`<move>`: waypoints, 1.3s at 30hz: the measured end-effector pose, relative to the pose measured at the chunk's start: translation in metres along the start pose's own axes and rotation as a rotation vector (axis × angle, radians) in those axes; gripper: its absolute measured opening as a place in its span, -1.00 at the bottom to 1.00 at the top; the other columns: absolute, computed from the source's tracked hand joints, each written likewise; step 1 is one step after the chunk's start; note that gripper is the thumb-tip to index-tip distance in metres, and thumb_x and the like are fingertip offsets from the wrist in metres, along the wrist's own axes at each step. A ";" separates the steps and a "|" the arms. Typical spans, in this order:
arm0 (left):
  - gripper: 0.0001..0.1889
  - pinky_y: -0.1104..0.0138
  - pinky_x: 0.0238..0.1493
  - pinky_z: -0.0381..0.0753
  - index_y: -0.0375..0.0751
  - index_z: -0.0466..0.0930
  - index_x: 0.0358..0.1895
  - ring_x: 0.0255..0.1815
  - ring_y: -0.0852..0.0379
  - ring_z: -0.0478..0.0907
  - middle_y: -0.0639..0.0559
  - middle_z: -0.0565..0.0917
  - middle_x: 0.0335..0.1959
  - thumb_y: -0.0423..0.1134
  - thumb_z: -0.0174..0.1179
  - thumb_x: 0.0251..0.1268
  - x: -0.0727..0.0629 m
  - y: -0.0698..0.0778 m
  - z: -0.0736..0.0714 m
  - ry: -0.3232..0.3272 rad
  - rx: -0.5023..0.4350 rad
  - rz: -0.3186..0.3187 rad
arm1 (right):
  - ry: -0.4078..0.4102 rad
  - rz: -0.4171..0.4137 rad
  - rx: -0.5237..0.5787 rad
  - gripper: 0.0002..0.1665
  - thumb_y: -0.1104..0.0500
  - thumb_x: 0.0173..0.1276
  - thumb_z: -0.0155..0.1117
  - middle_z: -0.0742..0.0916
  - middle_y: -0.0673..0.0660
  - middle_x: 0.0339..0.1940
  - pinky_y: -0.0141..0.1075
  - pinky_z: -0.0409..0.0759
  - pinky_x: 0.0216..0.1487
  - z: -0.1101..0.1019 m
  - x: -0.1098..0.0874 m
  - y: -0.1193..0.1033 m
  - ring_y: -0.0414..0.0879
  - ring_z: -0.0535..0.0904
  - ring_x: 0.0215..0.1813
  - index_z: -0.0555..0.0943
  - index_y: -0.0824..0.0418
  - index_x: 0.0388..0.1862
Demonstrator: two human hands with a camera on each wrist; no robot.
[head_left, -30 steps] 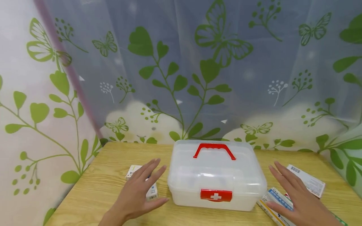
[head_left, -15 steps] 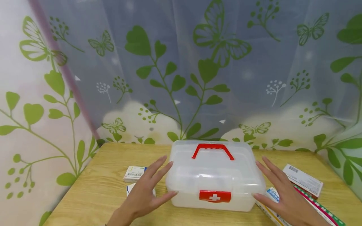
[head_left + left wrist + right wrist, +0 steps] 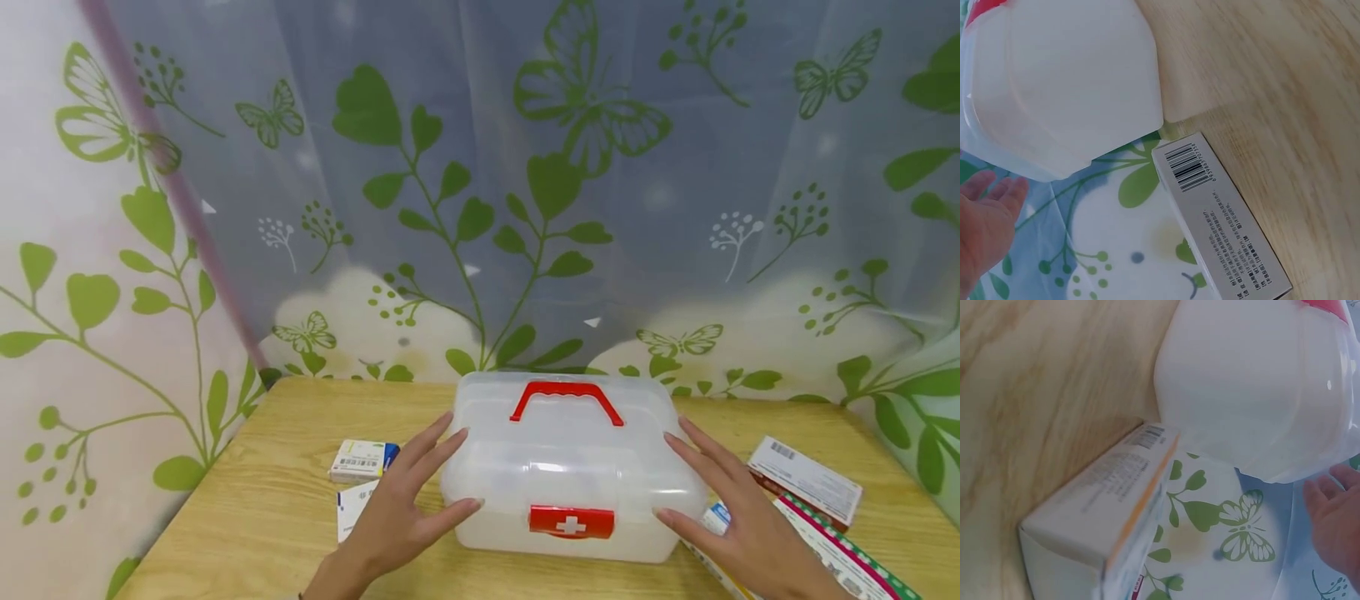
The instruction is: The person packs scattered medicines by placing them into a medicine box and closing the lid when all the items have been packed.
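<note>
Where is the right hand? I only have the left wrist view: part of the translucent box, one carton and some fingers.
Observer: The right hand is at the right end of the box, fingers spread; I can't tell whether they touch it.
Operator: Copy. What's on top of the lid?
Observer: A red handle.
Operator: And is there anything to the right of the box?
Observer: Yes, among other packs, a white carton with a barcode lies there, apart from the box.
</note>
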State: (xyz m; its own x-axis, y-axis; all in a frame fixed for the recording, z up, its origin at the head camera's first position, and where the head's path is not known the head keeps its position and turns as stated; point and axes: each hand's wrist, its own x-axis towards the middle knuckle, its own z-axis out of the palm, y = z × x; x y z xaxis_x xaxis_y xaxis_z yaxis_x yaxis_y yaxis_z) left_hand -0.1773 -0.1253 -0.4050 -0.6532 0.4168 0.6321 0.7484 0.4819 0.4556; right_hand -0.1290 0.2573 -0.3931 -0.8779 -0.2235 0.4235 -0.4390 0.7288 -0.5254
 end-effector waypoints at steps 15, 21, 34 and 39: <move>-0.35 0.12 0.14 0.51 -0.07 0.40 0.34 0.30 -0.06 0.35 -0.13 0.26 0.41 -0.09 0.37 0.17 -0.001 -0.003 0.007 0.013 -0.026 0.021 | 0.057 0.010 0.012 -0.06 0.10 0.13 0.50 0.19 -0.05 0.51 -0.21 0.28 0.29 0.008 -0.001 0.001 -0.33 0.01 0.44 0.26 -0.10 0.46; -0.35 0.09 0.16 0.49 0.01 0.40 0.35 0.33 0.00 0.32 -0.01 0.25 0.43 -0.07 0.37 0.15 -0.002 -0.001 0.008 0.011 -0.054 -0.042 | 0.098 0.006 0.017 -0.06 0.12 0.09 0.52 0.23 0.00 0.50 -0.78 0.03 0.10 0.012 -0.003 0.004 -0.40 0.03 0.42 0.30 -0.08 0.44; -0.35 0.12 0.14 0.50 -0.02 0.42 0.34 0.32 -0.02 0.33 -0.02 0.27 0.42 -0.10 0.38 0.14 -0.004 0.002 0.011 0.046 -0.050 -0.048 | 0.104 0.096 0.086 -0.11 0.10 0.12 0.50 0.23 -0.10 0.50 -0.79 0.13 0.06 0.013 -0.005 0.003 -0.45 0.06 0.40 0.33 -0.14 0.41; -0.36 0.22 0.15 0.50 -0.09 0.42 0.33 0.28 -0.07 0.38 -0.10 0.28 0.41 -0.13 0.38 0.15 -0.005 0.003 0.011 0.055 -0.063 -0.027 | 0.108 0.109 0.086 -0.13 0.08 0.10 0.51 0.26 -0.12 0.48 -0.79 0.15 0.04 0.012 -0.004 0.003 -0.48 0.09 0.38 0.36 -0.15 0.39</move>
State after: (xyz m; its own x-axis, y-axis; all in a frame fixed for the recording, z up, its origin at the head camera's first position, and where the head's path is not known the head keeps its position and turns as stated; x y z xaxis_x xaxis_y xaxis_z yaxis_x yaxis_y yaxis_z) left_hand -0.1734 -0.1174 -0.4137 -0.6675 0.3602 0.6517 0.7372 0.4427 0.5104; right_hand -0.1290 0.2528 -0.4048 -0.8976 -0.0722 0.4349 -0.3613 0.6857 -0.6319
